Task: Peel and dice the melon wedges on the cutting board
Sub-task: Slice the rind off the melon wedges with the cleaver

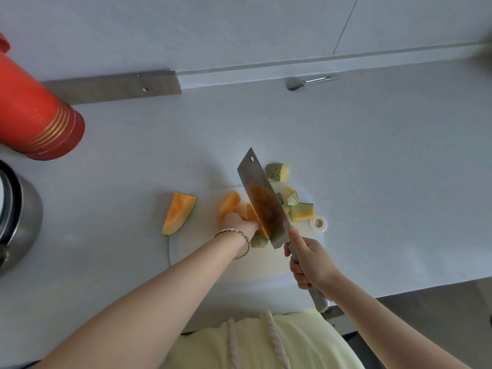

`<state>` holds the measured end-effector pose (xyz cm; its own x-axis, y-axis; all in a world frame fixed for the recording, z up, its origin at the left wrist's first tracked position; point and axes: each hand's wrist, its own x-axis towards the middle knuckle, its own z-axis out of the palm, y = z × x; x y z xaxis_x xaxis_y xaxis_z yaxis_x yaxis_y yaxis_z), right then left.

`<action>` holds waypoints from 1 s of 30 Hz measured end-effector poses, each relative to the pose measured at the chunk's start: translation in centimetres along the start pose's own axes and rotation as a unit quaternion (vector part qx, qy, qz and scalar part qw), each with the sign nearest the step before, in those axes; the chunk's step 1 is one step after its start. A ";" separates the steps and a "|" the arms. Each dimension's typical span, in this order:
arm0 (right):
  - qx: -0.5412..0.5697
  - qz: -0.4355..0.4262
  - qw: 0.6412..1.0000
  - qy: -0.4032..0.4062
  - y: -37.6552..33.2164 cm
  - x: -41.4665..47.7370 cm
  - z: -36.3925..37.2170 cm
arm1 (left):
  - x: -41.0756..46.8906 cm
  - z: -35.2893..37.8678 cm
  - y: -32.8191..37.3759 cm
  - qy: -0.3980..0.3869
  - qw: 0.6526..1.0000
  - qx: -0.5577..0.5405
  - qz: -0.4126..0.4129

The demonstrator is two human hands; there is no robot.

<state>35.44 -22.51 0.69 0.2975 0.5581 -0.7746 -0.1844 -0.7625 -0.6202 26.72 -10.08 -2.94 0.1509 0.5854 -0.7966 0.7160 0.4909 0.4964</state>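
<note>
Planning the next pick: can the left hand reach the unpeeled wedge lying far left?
Likely yes: the unpeeled wedge lies just left of the left hand, nothing between; it must first release the melon piece.

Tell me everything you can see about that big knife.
The cleaver has a broad rectangular metal blade, stained orange-brown mid-face, with a small hole near its far corner. The right hand grips its grey handle. Its edge meets the melon wedge the left hand holds on the white cutting board.

orange melon (229,204), (netted) green rind (275,172), red flask (32,110)
</note>
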 end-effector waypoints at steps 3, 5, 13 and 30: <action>-0.061 -0.004 0.998 0.027 0.2 0.5 1.4 | -0.1 0.0 -0.2 0.016 1.000 0.009 0.008; -0.121 -0.030 0.990 0.066 0.5 0.8 2.4 | -0.2 0.1 -0.1 0.030 0.999 0.004 0.027; -0.023 -0.035 0.997 0.071 -0.1 1.9 2.9 | -0.3 -0.4 -0.5 0.042 0.999 0.012 0.002; -0.462 -0.139 0.857 0.182 -2.3 -1.7 -6.1 | -2.9 -4.4 2.7 0.314 0.765 0.194 0.528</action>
<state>41.04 -23.68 4.13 0.5130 0.7492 -0.4190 0.7111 -0.6443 -0.2814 25.21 -7.62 2.23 0.5142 0.7778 0.3613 0.5878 -0.6264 0.5120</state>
